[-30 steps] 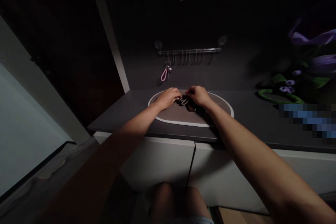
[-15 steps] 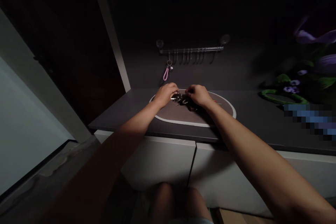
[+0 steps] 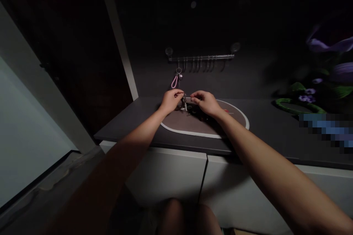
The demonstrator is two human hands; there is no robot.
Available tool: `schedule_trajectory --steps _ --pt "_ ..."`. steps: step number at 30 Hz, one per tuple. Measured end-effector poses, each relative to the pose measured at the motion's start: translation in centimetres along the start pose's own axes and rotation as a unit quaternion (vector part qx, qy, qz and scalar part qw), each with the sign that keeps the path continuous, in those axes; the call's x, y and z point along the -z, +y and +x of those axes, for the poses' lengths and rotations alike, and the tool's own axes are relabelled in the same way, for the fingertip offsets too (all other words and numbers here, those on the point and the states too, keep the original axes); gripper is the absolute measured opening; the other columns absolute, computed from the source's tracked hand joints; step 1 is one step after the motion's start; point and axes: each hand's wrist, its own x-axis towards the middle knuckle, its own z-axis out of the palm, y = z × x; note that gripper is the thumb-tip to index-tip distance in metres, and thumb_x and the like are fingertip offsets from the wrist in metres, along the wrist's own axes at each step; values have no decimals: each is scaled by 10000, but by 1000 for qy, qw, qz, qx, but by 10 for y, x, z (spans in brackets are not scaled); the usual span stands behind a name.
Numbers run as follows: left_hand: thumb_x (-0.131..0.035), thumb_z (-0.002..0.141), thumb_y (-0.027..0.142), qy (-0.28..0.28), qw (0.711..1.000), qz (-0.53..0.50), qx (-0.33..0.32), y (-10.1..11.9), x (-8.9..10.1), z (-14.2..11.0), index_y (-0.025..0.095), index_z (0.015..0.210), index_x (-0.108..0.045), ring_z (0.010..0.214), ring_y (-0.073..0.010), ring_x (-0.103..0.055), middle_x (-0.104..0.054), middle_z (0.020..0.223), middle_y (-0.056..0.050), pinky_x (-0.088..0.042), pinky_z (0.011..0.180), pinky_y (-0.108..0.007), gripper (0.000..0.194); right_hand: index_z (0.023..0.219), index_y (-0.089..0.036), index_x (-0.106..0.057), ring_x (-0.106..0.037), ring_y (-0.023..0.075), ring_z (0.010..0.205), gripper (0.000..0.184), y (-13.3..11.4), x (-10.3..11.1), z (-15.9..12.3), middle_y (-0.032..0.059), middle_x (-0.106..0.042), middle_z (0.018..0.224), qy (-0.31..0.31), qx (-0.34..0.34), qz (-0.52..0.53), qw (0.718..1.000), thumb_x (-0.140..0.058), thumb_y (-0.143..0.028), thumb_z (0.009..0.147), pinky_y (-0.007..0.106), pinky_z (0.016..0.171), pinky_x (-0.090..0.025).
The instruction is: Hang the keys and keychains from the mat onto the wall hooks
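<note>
My left hand [image 3: 171,101] pinches the top of a key ring between thumb and fingers. From it hangs a bunch of keys [image 3: 184,105], raised just over the oval brown mat [image 3: 182,123] with a white rim. My right hand [image 3: 206,102] is close on the right, its fingers curved and slightly apart, with nothing visible in them; the fingertips are near the ring. Below my right hand, dark small items [image 3: 202,118] lie on the mat in shadow, too dim to name. A red-handled thing [image 3: 226,111] shows partly behind my right wrist.
Above, a clear rail [image 3: 202,57] with several hooks is fixed to the dark wall. A pink-strapped key ring [image 3: 174,80] hangs from its left end. Purple flowers [image 3: 307,98] and a green loop [image 3: 300,106] stand at the right of the grey counter [image 3: 121,117].
My left hand has lifted the bunch of keys from the mat, so it now hangs from the fingers. My right hand's fingers have reached left toward the ring.
</note>
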Motion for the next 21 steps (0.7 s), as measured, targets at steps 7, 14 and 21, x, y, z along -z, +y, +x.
schedule_trajectory --steps 7,14,21 --pt "-626 694 216 -22 970 -208 126 -1 -2 0 97 772 -622 474 -63 -503 -587 570 6 -425 484 -194 143 883 -159 -631 -581 125 769 177 4 -9 3 35 -662 851 -37 13 143 989 -565 -259 753 255 754 -448" --pt "-657 666 265 -16 953 -270 134 0 -1 0 103 770 -611 496 -73 -534 -611 621 -4 -440 492 -205 198 899 -148 -615 -573 110 743 183 -9 -5 -1 38 -655 814 -52 -50 223 972 -496 -248 804 235 728 -444" --pt "-675 648 286 -43 949 -286 126 0 -3 -2 109 785 -618 510 -68 -528 -617 640 -5 -432 487 -195 231 846 -146 -613 -537 87 665 175 -12 -4 -3 9 -628 762 -58 -48 301 951 -562 -283 751 229 700 -436"
